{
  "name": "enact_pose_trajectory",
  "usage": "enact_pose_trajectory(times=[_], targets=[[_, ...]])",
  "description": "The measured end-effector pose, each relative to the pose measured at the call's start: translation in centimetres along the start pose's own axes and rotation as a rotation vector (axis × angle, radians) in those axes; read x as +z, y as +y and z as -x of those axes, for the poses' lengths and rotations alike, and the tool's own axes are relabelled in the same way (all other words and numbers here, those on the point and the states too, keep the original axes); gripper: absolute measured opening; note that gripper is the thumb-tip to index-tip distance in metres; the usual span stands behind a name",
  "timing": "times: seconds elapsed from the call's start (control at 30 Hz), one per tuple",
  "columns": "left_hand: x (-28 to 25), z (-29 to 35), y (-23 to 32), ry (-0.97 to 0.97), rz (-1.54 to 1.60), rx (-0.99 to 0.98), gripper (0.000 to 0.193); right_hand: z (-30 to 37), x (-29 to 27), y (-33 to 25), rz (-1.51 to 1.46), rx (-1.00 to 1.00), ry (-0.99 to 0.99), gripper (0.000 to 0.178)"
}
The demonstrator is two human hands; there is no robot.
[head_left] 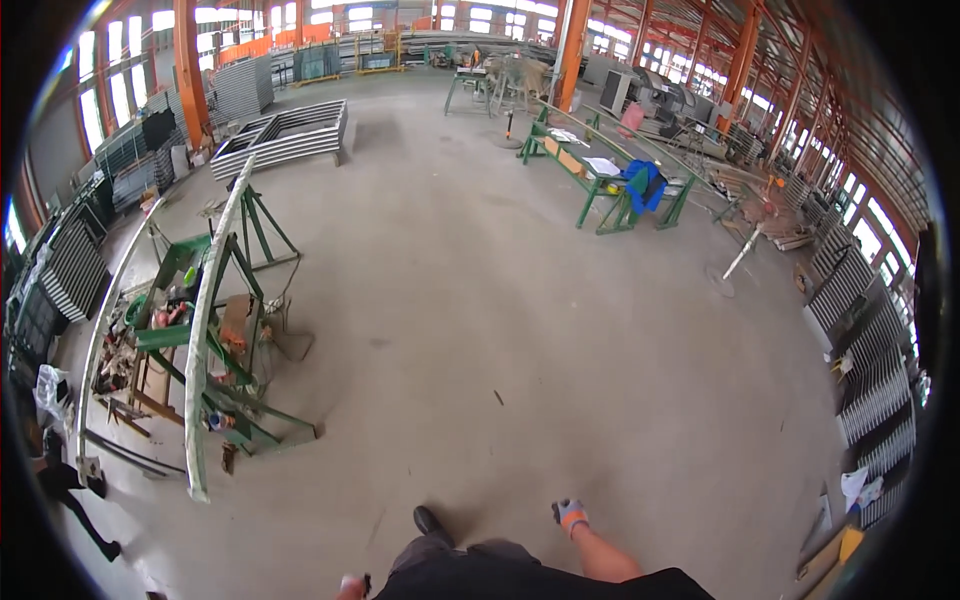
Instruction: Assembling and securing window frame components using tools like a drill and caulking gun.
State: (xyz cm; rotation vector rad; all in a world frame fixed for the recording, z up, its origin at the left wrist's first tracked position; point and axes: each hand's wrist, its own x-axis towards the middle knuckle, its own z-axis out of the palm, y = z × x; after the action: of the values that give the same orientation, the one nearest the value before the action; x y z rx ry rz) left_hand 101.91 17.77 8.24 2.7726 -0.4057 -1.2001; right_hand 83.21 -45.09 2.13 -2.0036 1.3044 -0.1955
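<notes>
My right hand (571,514), in a grey and orange work glove, hangs low over the concrete floor (470,300). Its fingers look curled in, and nothing shows in them. At the lower edge my left hand (352,585) shows only in small part, with a pale patch and a dark tip; its fingers are not clear. Neither hand touches anything I can see. Below, one dark shoe (430,522) is on the floor, and a small dark strip (498,398) lies ahead of it.
To the left, long pale rails (205,330) rest on green trestles (262,225) beside tool trays. A welded metal frame (285,135) lies farther off. A green workbench (600,165) with a blue cloth (645,187) stands right. Stacked metal panels (875,390) line the right side. Another person (75,490) is at lower left.
</notes>
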Motion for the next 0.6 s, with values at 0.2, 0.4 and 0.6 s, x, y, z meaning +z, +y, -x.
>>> enact_pose_trajectory(times=[0.2,0.4,0.6], targets=[[-34.8,-21.2,16.8,0.519,0.511,0.182,0.034,2.8,0.4,-7.7,0.593,-0.066,-0.561,0.028],[-56.2,-35.2,26.6,0.711,0.768,0.511,0.027,-12.6,3.9,-18.5,0.761,-0.304,-0.692,0.029],[-52.7,-43.0,20.5,0.314,1.26,-0.145,0.013,-39.3,9.0,-37.2,0.637,0.032,-0.649,0.037]])
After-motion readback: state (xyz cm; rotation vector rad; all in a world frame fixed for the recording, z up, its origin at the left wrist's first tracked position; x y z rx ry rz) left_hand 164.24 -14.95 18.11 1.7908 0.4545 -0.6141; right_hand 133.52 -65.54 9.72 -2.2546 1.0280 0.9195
